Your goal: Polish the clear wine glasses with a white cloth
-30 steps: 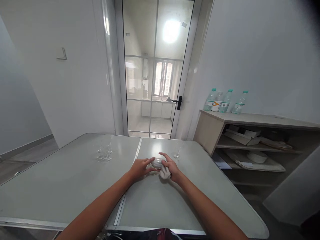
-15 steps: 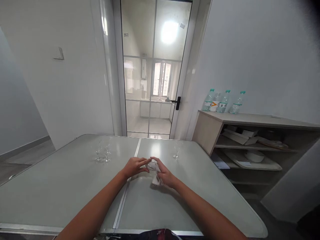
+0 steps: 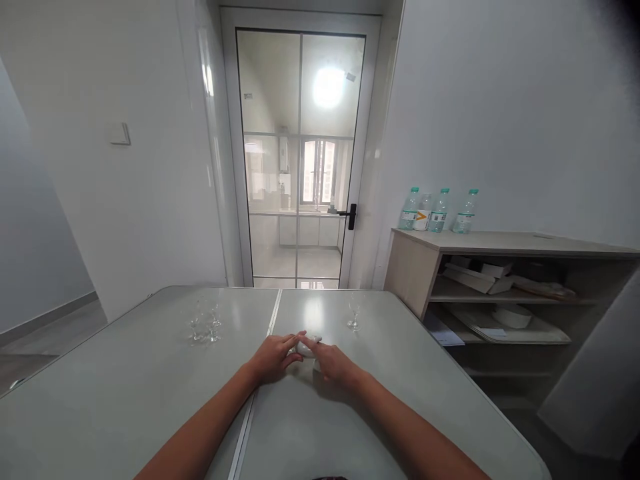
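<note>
Over the middle of the table, my left hand curls its fingers around the side of a small clear glass. My right hand meets it from the other side, its fingers at the glass and on a white cloth. Most of the cloth is hidden by the glass and the fingers; how far it reaches inside I cannot tell. Right of my hands, a clear stemmed glass stands upright on the table. Several similar clear glasses stand grouped at the left.
The pale grey table has a metal seam across it. A shelf unit at the right carries several plastic bottles, with boxes and a tray lower down. Behind the table is a glass door.
The hanging end of the cloth has gone from below the glass, and my right hand has turned palm-down over it. My head view has tilted slightly upward.
</note>
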Available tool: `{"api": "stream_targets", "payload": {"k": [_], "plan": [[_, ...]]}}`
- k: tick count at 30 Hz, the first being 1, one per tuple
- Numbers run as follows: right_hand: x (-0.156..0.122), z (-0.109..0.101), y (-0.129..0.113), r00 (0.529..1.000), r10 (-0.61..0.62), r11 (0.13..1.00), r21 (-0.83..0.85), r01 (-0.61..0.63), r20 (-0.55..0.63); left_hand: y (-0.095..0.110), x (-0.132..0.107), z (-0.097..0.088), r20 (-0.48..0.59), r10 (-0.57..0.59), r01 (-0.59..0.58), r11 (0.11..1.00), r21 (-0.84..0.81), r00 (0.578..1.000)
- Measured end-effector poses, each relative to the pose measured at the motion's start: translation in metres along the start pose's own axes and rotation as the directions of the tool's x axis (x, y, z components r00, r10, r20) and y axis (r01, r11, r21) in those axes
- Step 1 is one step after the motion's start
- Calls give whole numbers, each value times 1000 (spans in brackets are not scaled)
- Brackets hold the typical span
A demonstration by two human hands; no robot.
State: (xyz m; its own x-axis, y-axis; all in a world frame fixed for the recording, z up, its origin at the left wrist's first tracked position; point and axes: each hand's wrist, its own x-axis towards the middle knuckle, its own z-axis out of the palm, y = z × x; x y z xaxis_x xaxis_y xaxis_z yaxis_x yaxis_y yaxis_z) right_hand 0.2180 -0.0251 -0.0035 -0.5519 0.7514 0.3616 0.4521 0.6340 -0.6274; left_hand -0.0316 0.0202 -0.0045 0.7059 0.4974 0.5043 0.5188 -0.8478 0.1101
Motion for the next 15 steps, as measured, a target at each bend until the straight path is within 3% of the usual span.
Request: {"api": "stream_targets", "payload": {"k": [2, 4, 7, 9, 11, 13, 15], "plan": [[2, 1, -1, 999, -7, 997, 81, 9, -31, -1, 0, 1, -34, -11, 11, 1000, 3, 999], [5, 3, -3, 989, 90, 937, 347, -45, -115, -4, 1, 4, -84, 17, -12, 998, 59, 996], [9, 1, -4, 939, 342, 614, 764, -199, -29, -7, 5, 8, -124, 90, -69, 984, 164, 988], [9, -2, -4, 914, 400, 451, 853, -262, 69, -6, 6, 10, -118, 101, -79, 981, 180, 988], [9, -3, -4, 913, 406, 481, 840, -253, 42, -3, 5, 12, -98, 61, -46, 987, 156, 993], [8, -2, -3, 928, 362, 644, 744, -179, -89, 0, 3, 13, -73, -15, 23, 993, 117, 997], [6, -1, -4, 949, 234, 821, 565, -76, -211, 3, 1, 15, -54, -71, 75, 995, 67, 996]]}}
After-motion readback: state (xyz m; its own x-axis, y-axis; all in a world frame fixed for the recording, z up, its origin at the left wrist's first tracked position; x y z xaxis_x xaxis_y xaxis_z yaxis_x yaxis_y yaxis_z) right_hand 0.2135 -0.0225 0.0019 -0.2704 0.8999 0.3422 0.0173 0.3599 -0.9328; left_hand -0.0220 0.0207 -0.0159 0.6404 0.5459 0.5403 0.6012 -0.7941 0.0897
